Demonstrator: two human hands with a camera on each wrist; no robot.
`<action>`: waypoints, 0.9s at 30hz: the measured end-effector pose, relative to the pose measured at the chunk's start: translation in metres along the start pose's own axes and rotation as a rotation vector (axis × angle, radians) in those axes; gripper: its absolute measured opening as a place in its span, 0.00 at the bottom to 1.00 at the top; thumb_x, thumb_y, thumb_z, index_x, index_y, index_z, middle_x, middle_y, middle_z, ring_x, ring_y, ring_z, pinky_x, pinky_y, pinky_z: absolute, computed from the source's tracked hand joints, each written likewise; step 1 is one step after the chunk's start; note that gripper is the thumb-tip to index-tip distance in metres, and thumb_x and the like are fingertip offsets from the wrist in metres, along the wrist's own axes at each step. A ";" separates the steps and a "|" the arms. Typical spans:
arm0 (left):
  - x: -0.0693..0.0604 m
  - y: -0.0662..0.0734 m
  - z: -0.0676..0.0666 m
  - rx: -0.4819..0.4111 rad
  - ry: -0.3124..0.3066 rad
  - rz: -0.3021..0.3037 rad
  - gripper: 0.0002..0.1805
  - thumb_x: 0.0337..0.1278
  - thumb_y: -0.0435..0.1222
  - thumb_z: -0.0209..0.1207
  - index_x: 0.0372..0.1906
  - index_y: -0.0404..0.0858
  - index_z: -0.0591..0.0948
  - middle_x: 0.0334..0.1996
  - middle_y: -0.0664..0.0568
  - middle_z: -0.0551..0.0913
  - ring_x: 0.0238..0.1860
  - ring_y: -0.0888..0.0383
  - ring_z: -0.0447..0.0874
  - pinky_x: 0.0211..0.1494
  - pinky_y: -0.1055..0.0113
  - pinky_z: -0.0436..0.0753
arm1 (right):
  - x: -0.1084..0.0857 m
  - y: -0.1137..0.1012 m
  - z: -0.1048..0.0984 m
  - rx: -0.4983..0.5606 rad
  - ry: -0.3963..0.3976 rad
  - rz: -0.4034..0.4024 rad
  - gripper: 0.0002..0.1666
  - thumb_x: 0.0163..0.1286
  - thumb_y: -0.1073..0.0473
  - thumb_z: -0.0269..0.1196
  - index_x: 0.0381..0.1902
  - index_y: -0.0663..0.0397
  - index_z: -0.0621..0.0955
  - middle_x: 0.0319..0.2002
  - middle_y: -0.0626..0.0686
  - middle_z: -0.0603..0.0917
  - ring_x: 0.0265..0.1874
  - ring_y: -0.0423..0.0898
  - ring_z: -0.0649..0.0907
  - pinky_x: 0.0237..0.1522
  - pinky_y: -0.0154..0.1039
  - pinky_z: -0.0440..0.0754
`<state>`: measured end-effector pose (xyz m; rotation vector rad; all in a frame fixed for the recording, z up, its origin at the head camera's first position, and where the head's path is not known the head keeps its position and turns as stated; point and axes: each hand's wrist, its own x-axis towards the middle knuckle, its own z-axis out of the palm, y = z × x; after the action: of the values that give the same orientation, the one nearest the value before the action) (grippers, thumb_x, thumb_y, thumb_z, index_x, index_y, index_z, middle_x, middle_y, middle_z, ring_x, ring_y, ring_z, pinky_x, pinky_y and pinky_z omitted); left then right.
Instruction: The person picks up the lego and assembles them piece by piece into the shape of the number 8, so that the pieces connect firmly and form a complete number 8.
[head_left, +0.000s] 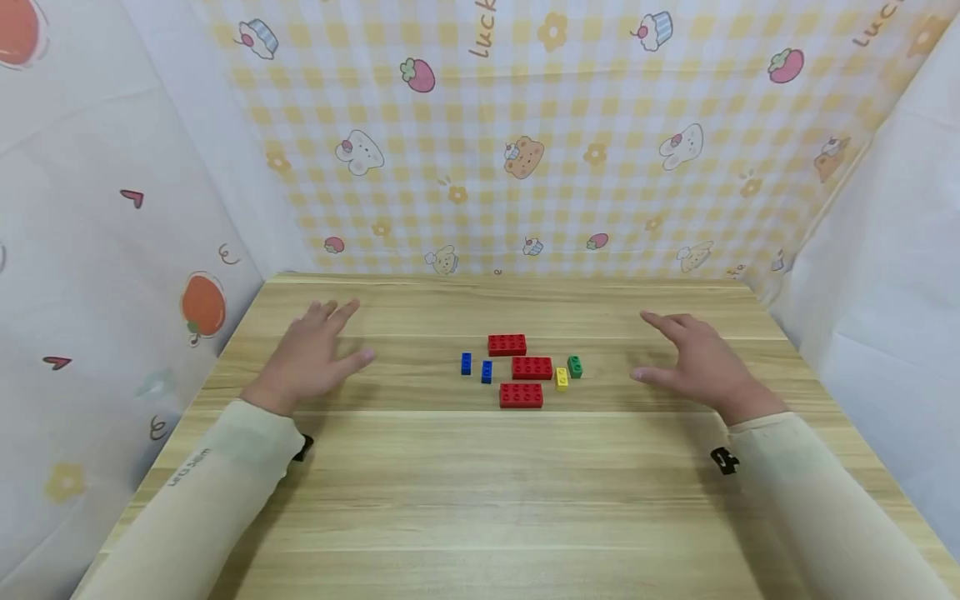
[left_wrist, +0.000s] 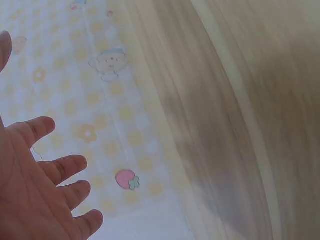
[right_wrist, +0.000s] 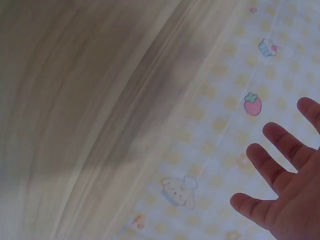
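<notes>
A yellow-checked cloth point(head_left: 480, 100), printed with cupcakes, strawberries and flowers, rises beyond the left fingers point(left_wrist: 65, 167) and right fingers point(right_wrist: 270, 165). A white cloth point(head_left: 90, 283) with hearts and fruit hangs on the outer side of the left fingers. The wood-grained worktop point(head_left: 480, 492) spreads below the fingers and between them. A pale left sleeve point(head_left: 202, 508), with dark lettering, and a pale right sleeve point(head_left: 832, 508) reach up behind the fingers.

The left hand point(head_left: 300, 362) and right hand point(head_left: 705, 367) are held over the worktop, well apart. On each, the fingers are released and spread, thumbs pointing inward.

The bricks lie in 1 loose group between the left and right thumbs, apart from the fingers. Of 3 red bricks with 8 studs each, the far red brick point(head_left: 507, 344) sits beyond thumb level, the middle red brick point(head_left: 532, 367) about level with the thumbs, and the near red brick point(head_left: 521, 395) nearer the person. Of the 2-stud bricks, 2 blue bricks point(head_left: 466, 363) lie toward the left fingers, while the yellow brick point(head_left: 562, 379) and green brick point(head_left: 575, 367) lie toward the right fingers, the green closest.
</notes>
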<state>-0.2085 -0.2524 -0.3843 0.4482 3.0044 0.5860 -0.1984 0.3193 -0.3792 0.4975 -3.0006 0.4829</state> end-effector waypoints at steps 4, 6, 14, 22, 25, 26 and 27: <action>0.001 0.008 0.003 -0.056 0.005 0.016 0.51 0.73 0.65 0.53 0.86 0.40 0.52 0.81 0.26 0.52 0.82 0.25 0.39 0.79 0.28 0.45 | 0.003 -0.009 0.003 0.039 0.021 -0.019 0.56 0.61 0.34 0.76 0.79 0.53 0.70 0.65 0.68 0.77 0.63 0.70 0.76 0.61 0.71 0.74; 0.002 0.013 0.004 -0.077 0.009 0.030 0.50 0.73 0.64 0.54 0.86 0.40 0.52 0.81 0.26 0.53 0.82 0.26 0.41 0.79 0.28 0.48 | 0.004 -0.014 0.004 0.057 0.022 -0.029 0.55 0.61 0.35 0.77 0.78 0.53 0.71 0.63 0.67 0.78 0.62 0.69 0.77 0.61 0.70 0.75; 0.007 0.030 0.010 -0.129 0.040 0.080 0.50 0.72 0.63 0.57 0.84 0.38 0.57 0.81 0.32 0.58 0.80 0.29 0.55 0.77 0.29 0.57 | 0.008 -0.030 0.008 0.098 -0.005 -0.050 0.51 0.62 0.37 0.77 0.77 0.51 0.73 0.62 0.67 0.79 0.61 0.66 0.78 0.62 0.69 0.76; 0.013 0.040 0.020 -0.163 0.040 0.099 0.49 0.71 0.64 0.58 0.83 0.38 0.60 0.80 0.37 0.61 0.79 0.32 0.58 0.78 0.32 0.59 | 0.012 -0.043 0.015 0.116 -0.017 -0.088 0.48 0.61 0.40 0.79 0.74 0.52 0.76 0.58 0.65 0.82 0.59 0.64 0.81 0.59 0.65 0.79; 0.014 0.042 0.022 -0.167 0.036 0.091 0.49 0.71 0.65 0.58 0.83 0.39 0.60 0.81 0.38 0.61 0.80 0.33 0.57 0.78 0.33 0.59 | 0.012 -0.048 0.018 0.125 -0.017 -0.090 0.47 0.59 0.42 0.80 0.73 0.51 0.78 0.56 0.64 0.83 0.57 0.64 0.82 0.55 0.62 0.81; 0.015 0.043 0.022 -0.166 0.035 0.090 0.49 0.70 0.65 0.58 0.83 0.39 0.60 0.81 0.38 0.61 0.80 0.33 0.58 0.78 0.33 0.59 | 0.013 -0.049 0.019 0.129 -0.016 -0.096 0.47 0.60 0.41 0.80 0.72 0.52 0.78 0.55 0.63 0.83 0.56 0.63 0.82 0.54 0.62 0.81; 0.015 0.044 0.022 -0.166 0.033 0.088 0.49 0.70 0.65 0.58 0.83 0.38 0.61 0.81 0.38 0.61 0.80 0.33 0.58 0.78 0.33 0.59 | 0.013 -0.051 0.020 0.132 -0.017 -0.099 0.46 0.59 0.41 0.80 0.72 0.52 0.78 0.54 0.63 0.83 0.55 0.63 0.82 0.53 0.61 0.82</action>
<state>-0.2085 -0.2012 -0.3886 0.5669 2.9467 0.8502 -0.1949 0.2635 -0.3817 0.6585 -2.9552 0.6750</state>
